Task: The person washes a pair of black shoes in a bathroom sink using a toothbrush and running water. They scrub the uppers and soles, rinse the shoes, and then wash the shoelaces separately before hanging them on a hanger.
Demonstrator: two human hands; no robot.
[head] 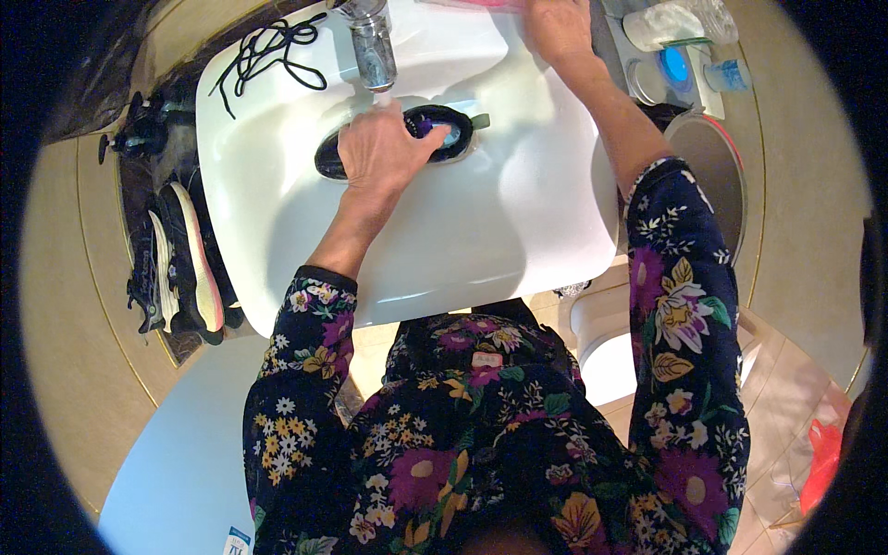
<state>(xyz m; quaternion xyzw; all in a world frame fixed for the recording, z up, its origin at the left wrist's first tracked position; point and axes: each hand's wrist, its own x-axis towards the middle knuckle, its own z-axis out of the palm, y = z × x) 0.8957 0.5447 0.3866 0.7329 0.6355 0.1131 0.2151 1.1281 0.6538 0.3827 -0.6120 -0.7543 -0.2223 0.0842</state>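
A dark shoe [444,118] with a pale blue inside lies in the white washbasin [430,236], under the chrome faucet [374,59]. My left hand [381,149] grips the shoe around its opening, the thumb at the inside. Water appears to run from the faucet onto the back of this hand. My right hand [558,31] is at the basin's far right rim, beside a pink translucent thing [479,3] cut by the picture's edge; whether it holds anything cannot be told. A black shoelace [295,52] lies tangled on the basin's upper left.
Left of the basin, dark shoes with pale soles [194,257] stand near a black object [142,128]. At the right are a clear plastic jar [683,24], a blue-bottomed container [673,66], a small cup [725,75] and a round-rimmed basin [707,173]. A red bag [822,465] lies lower right.
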